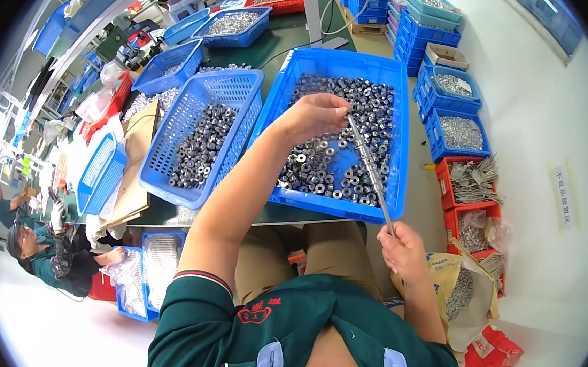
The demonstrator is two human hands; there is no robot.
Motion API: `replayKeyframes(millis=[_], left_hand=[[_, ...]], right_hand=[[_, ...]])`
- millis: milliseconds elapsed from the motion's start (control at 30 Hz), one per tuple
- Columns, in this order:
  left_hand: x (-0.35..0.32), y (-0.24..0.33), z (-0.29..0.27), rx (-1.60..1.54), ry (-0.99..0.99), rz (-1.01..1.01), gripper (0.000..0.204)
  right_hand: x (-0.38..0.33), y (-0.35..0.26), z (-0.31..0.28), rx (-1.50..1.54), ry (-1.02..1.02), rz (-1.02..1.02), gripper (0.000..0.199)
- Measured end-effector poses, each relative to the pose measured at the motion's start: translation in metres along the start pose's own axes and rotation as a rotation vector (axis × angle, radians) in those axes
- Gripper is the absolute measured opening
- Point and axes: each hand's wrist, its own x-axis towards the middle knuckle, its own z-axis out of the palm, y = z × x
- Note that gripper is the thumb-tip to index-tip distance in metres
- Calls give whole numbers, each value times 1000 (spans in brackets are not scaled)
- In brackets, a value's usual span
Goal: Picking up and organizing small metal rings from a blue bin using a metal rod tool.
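Observation:
A thin metal rod (365,152) slants over the large blue bin (404,123), with several shiny metal rings threaded along it. My right hand (403,252) is closed round its lower end, just off the bin's near right corner. At the rod's upper tip, the fingers of my left hand (317,116) are pinched together; a small dark part may be between them, but it is too small to make out. Loose metal rings (374,103) cover much of the bin's bottom, heaped mostly at the far side and the right.
Left of the bin, a perforated blue basket (248,109) holds more metal rings. Further baskets of parts, such as a blue one (234,24), stand on the green table. Stacked crates (459,131) and red bins (472,182) line the right wall. A person (43,252) sits at the left.

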Motion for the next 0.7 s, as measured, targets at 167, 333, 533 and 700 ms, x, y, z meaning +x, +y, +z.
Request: replayKeyframes(millis=[167, 333, 533, 700], left_hand=[[-2, 0, 6, 40, -21, -8, 25], [-2, -4, 16, 131, -188, -16, 31], [0, -5, 14, 143, -219, -76, 47], [-28, 35, 26, 569, 208, 202, 42]], right_hand=[[1, 0, 0, 0, 3, 6, 10], [1, -3, 6, -37, 30, 21, 11], [1, -8, 19, -74, 79, 3, 12], [5, -19, 30, -99, 99, 40, 12]])
